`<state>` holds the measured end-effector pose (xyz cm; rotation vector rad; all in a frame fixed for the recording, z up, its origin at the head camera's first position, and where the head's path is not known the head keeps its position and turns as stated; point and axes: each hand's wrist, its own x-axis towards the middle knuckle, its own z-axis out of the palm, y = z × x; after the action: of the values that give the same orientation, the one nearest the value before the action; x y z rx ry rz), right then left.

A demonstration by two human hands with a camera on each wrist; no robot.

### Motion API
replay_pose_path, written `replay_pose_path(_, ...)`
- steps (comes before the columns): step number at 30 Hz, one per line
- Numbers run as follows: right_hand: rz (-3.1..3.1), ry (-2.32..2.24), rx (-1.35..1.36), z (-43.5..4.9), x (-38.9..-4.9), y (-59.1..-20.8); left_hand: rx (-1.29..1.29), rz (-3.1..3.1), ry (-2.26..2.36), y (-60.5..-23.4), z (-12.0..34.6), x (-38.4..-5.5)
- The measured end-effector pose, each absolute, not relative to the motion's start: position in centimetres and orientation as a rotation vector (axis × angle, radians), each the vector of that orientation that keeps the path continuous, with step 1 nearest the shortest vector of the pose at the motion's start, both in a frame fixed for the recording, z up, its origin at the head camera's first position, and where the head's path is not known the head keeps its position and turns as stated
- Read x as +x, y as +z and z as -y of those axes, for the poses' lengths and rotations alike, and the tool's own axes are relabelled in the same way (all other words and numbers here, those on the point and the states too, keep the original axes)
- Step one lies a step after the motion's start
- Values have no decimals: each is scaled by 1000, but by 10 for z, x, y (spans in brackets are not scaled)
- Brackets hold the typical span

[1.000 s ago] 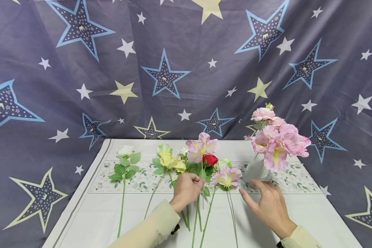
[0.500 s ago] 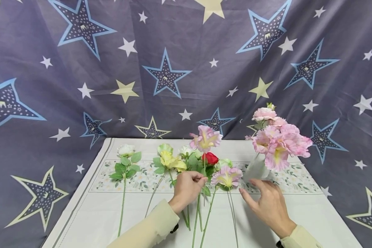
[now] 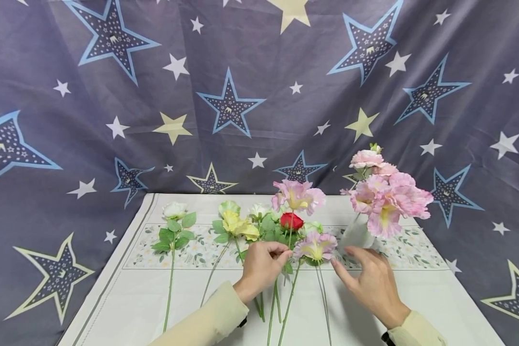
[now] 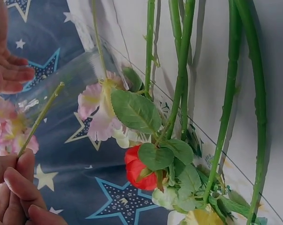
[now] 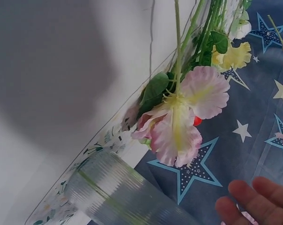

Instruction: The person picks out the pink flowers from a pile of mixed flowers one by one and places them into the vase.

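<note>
- White rose-like flower with green leaves (image 3: 175,211): lying on the white-clothed tabletop (image 3: 125,307); judged outstanding.
- Ruffled yellow flower (image 3: 239,225): lying, judged outstanding.
- Left hand (image 3: 259,269): grip pinching the thin stem of a ruffled pink-and-yellow flower (image 3: 299,196), raised, not yet in the vase.
- Red rose (image 3: 291,221), second ruffled pink-and-yellow flower (image 3: 315,246): lying, judged outstanding.
- Clear ribbed vase (image 3: 355,235): bears pink blooms (image 3: 391,204); filling judged partly done.
- Right hand (image 3: 375,283): grip wide, holding nothing, near the vase.
</note>
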<state>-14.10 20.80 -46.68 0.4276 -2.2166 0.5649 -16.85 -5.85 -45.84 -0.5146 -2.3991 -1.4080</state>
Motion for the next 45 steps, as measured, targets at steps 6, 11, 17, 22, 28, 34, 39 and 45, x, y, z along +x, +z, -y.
replay_pose_path(6,2208,606,425,-203,-140,-463,-558,2339,-1433,-459,58,-167)
replay_pose_path(11,2170,633,448,-197,-140,-459,-581,2293,-1446,-462,57,-166)
replay_pose_path(17,2142,683,489,-193,-141,-457,-640,2241,-1522,-462,53,-163)
replay_pose_path(22,2088,720,546,-188,-143,-453,-695,2230,-1568,-462,49,-161)
replay_pose_path(28,1998,780,615,-179,-145,-447,-763,2200,-1569,-462,44,-161)
replay_pose_path(34,1923,843,684,-171,-150,-445,-791,2180,-1530,-464,41,-161)
replay_pose_path(39,1880,880,725,-163,-153,-445,-810,2180,-1519,-465,38,-161)
replay_pose_path(45,1860,880,730,-156,-153,-441,-810,2186,-1534,-464,35,-160)
